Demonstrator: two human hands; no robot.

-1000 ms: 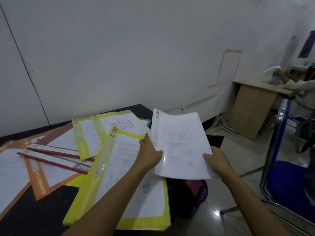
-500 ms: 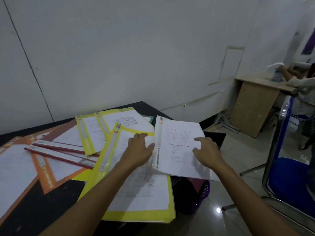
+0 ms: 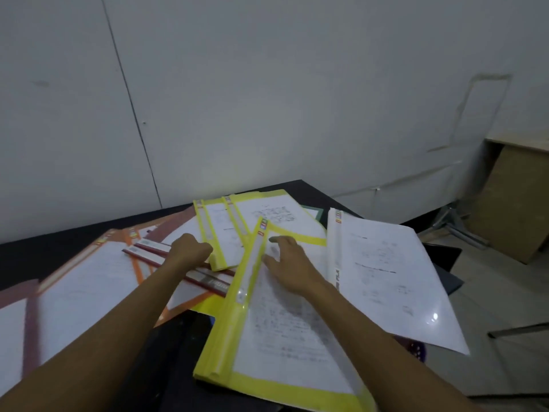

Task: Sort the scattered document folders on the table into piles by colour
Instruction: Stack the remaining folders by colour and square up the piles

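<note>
Against grey wall (image 3: 267, 84), black table (image 3: 59, 254)

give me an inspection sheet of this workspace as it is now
surface: black table, largely covered
job's things: near yellow folder, two far yellow folders, white folder overhanging the right edge, orange folders, red folders; overlapping, unsorted
clutter: purple basket below the table edge
hands: left hand curled at a far yellow folder's edge, grip unclear; right hand flat on the near yellow folder
cables: nothing seen
surroundings: white wall, wooden desk
</note>
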